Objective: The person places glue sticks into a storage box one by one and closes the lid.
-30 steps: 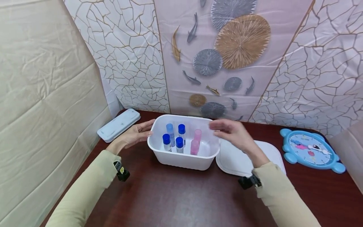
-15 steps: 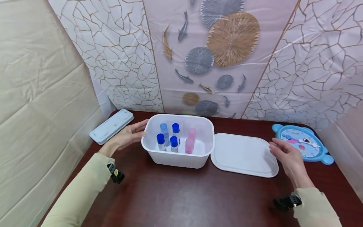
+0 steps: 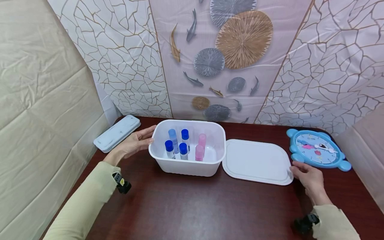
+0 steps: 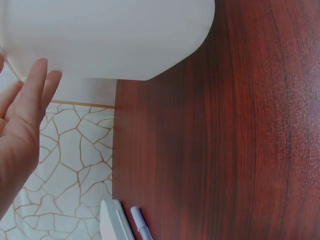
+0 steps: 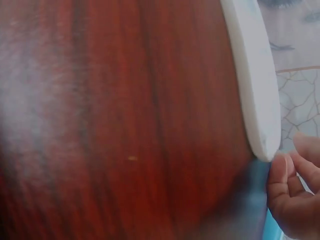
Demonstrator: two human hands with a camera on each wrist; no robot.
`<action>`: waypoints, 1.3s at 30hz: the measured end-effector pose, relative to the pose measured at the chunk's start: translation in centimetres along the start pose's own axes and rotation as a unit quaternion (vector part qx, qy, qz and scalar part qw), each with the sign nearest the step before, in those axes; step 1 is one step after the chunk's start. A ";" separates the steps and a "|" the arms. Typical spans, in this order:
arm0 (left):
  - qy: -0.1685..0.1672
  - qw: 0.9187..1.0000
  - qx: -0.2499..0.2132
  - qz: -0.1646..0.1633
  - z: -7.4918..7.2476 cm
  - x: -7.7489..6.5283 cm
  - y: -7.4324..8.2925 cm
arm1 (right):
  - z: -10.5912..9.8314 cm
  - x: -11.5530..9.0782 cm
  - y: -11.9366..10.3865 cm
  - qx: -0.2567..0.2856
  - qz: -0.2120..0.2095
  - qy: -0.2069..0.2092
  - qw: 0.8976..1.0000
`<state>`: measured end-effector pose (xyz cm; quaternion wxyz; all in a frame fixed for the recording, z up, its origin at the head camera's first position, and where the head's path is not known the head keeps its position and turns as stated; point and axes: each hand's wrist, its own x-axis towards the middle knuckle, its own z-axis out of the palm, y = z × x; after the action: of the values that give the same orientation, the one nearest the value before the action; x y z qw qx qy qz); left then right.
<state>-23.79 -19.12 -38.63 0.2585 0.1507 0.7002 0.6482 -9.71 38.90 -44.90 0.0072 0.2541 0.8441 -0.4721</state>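
A white plastic box (image 3: pixel 189 169) stands on the table in the middle of the head view. Inside it stand several small capped tubes: clear ones with dark blue caps (image 3: pixel 183 148), a light blue one (image 3: pixel 173 137) and pink ones (image 3: pixel 199 153). My left hand (image 3: pixel 132 145) rests extended fingers against the box's left side, thumb near the rim; in the left wrist view its fingers lie along the white wall (image 4: pixel 110 40). To the right lies a flat white lid (image 3: pixel 258 161). My right hand (image 3: pixel 310 178) has its fingertips right at the lid's right edge, fingers bent.
A pale slim case (image 3: pixel 117 133) lies at the back left, with a light purple pen-like thing (image 4: pixel 141 222) beside it in the left wrist view. A blue toy clock (image 3: pixel 318 150) lies beyond my right hand. A patterned cloth wall (image 3: pixel 135 60) rises behind the table (image 3: pixel 192 210).
My right hand has moved from over the box's right side, across to the right and down to the lid's far right edge. My left hand has stayed at the box.
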 end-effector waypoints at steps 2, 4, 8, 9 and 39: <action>-0.005 1.000 -0.006 0.002 0.1 0.0 0.1 | 0.1 -0.1 0.2 -0.002 0.012 0.009 1.000; -0.003 1.000 -0.008 0.000 0.1 0.1 0.1 | 0.2 -0.2 0.3 0.009 0.022 0.014 1.000; -0.003 1.000 -0.007 -0.001 0.1 0.2 0.0 | 0.2 -0.3 0.6 0.015 0.033 0.022 0.999; -0.004 1.000 -0.005 0.000 0.1 0.2 0.0 | 0.2 -0.4 0.6 0.009 0.032 0.023 0.999; 0.019 1.000 -0.003 -0.007 0.3 -0.1 -0.1 | -0.8 -0.5 -0.3 -0.044 -0.019 0.014 0.999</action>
<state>-23.59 -18.94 -38.71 0.2505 0.1323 0.7039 0.6513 -9.20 39.20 -44.02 -0.0023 0.2442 0.8687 -0.4310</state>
